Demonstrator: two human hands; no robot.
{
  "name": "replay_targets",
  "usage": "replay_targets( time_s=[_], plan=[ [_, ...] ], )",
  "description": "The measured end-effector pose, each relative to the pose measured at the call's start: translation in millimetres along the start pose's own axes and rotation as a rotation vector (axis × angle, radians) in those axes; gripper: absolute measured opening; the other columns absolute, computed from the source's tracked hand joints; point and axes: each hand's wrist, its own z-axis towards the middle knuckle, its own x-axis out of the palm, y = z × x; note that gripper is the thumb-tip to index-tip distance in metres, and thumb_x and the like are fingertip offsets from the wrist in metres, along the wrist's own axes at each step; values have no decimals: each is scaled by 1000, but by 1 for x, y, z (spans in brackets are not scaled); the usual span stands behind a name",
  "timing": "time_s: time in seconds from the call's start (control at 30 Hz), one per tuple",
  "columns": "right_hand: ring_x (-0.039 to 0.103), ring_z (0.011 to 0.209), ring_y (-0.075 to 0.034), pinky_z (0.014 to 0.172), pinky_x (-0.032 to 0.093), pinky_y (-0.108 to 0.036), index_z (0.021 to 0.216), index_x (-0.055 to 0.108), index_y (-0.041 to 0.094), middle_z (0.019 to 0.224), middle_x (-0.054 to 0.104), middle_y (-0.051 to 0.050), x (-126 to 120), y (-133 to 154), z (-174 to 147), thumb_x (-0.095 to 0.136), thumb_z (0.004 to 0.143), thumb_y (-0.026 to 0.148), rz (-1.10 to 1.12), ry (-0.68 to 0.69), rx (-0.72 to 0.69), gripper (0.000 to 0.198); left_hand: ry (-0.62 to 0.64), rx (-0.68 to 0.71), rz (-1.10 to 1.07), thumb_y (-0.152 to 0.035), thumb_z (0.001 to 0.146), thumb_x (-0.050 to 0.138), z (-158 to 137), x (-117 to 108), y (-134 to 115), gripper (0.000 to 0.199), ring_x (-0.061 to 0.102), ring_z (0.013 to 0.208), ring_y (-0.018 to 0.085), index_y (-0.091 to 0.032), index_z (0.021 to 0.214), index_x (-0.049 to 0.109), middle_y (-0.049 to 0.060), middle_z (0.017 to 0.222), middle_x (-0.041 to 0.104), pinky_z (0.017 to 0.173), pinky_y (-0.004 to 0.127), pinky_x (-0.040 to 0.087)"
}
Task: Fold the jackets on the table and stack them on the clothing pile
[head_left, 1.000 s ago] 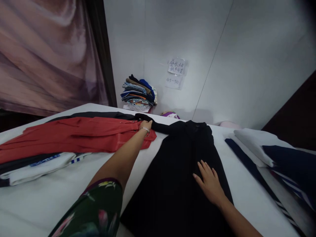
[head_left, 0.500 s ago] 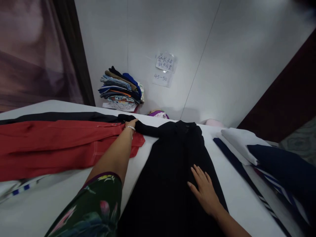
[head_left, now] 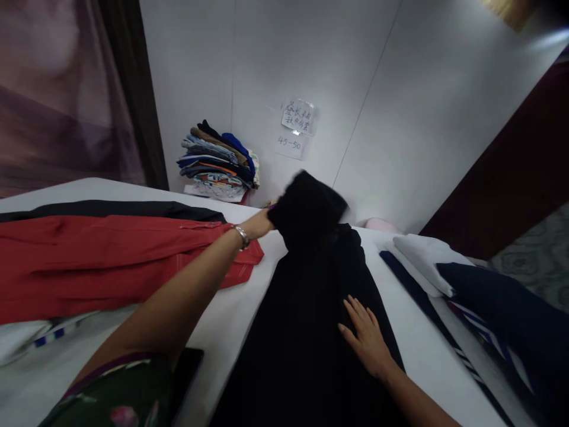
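In the frame's lower centre, the coat (head_left: 302,332) lay with body unfolded; the left hand (head_left: 260,224), fingers clamped, held one sleeve (head_left: 306,207) raised, not yet laid down; the right hand (head_left: 365,341) rested on cloth, fingers apart.

Head-worn view — forward and down, near the table (head_left: 411,323)

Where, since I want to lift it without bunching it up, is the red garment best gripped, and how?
Probably pinch the red garment at the lower corner of its right end, coming from the right: that end lies flat, with bare white table beside it. The left forearm crosses in front of it in this view, so keep clear of that.
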Motion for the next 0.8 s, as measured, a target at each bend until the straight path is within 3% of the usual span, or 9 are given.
replay_targets(
  time_s=[0.07, 0.13, 0.23, 0.3, 0.4, 0.53, 0.63, 0.73, 0.8],
  plan=[
    [20, 140, -24, 114, 15, -51, 145, 26, 28, 152, 26, -4, 0, 0, 1, 35, 91, 53, 31, -15, -3, 60, 133, 102, -19, -15, 77, 58, -7, 28, -9, 13, 60, 96, 19, -16, 86, 67, 2, 100, 67, 91, 35, 46],
    [21, 140, -25, 113, 15, -53, 145, 28, 28, 151, 28, -5, -1, -2, 2, 38, 90, 53, 83, -24, -12, 60, 216, 210, -26, -6, 69, 51, -16, 59, -13, 18, 56, 107, 20, -16, 70, 66, 2, 104, 67, 99, 35, 40],
    [20, 140, -26, 113, 13, -54, 144, 31, 27, 151, 28, -7, -7, -3, 3, 45, 87, 54, 205, -37, -28, 64, 184, 253, 2, -1, 61, 43, -34, 95, -11, 24, 50, 118, 20, -17, 55, 60, 4, 107, 66, 106, 39, 33],
    [15, 141, -26, 113, 10, -54, 141, 36, 28, 152, 27, -7, -17, 2, 3, 48, 85, 54, 331, -72, -38, 64, 127, 236, 29, 0, 58, 39, -44, 107, -6, 28, 47, 120, 20, -17, 55, 61, 5, 108, 65, 107, 40, 31],
    [18, 141, -25, 113, 12, -53, 139, 39, 30, 150, 30, -6, -41, 26, 0, 53, 83, 52, 636, -95, -74, 61, 40, 204, 44, 1, 54, 36, -51, 111, -1, 33, 44, 124, 20, -18, 57, 64, 5, 111, 64, 108, 40, 31],
    [42, 129, -24, 108, 31, -46, 142, 34, 29, 141, 46, -6, -63, 83, -1, 65, 77, 48, 1103, 77, -84, 74, -56, 122, 74, 1, 50, 35, -46, 112, -7, 36, 45, 123, 20, -18, 58, 65, 3, 112, 64, 108, 39, 30],
    [58, 109, -24, 95, 44, -40, 124, 54, 24, 118, 64, -5, -64, 117, 3, 72, 71, 39, 1278, 121, 9, 57, -93, 51, 114, 1, 51, 36, -41, 116, -17, 38, 47, 122, 19, -19, 62, 67, 2, 112, 64, 108, 37, 31],
    [65, 82, -23, 74, 52, -36, 95, 63, 18, 88, 71, -4, -72, 125, 15, 71, 68, 35, 1465, 59, 180, 33, -116, -33, 156, 1, 58, 41, -43, 111, -20, 47, 47, 123, 18, -19, 90, 69, 4, 125, 58, 108, 32, 30],
    [65, 77, -22, 67, 52, -33, 90, 62, 19, 84, 70, -4, -91, 117, 29, 72, 65, 30, 1560, -25, 206, 29, -143, -136, 196, -6, 67, 48, -55, 102, -15, 50, 44, 125, 20, -17, 114, 60, 8, 134, 51, 107, 32, 30]
  ],
)
